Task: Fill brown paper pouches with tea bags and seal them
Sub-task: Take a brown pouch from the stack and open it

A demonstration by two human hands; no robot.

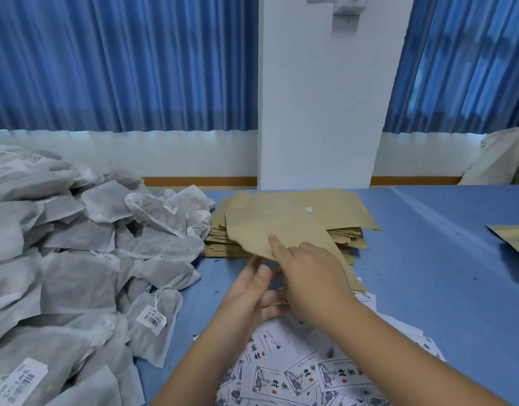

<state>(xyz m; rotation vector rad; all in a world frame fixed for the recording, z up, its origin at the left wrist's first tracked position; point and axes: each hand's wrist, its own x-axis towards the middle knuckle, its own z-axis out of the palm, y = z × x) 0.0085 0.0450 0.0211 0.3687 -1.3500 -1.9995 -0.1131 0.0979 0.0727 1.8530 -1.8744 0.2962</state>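
A stack of flat brown paper pouches (349, 234) lies at the table's middle back. One brown pouch (270, 221) is lifted off the stack and tilted toward me. My right hand (311, 276) grips its near edge, index finger stretched on top. My left hand (252, 291) is under the pouch's lower corner, fingers curled against it. A big heap of white mesh tea bags (85, 259) with barcode tags covers the left side of the table.
Printed white label cards (305, 373) with black characters are scattered at the near edge under my forearms. Another brown pouch (513, 241) lies at the right edge. The table (428, 273) is blue. A white pillar (320, 112) and blue curtains stand behind it.
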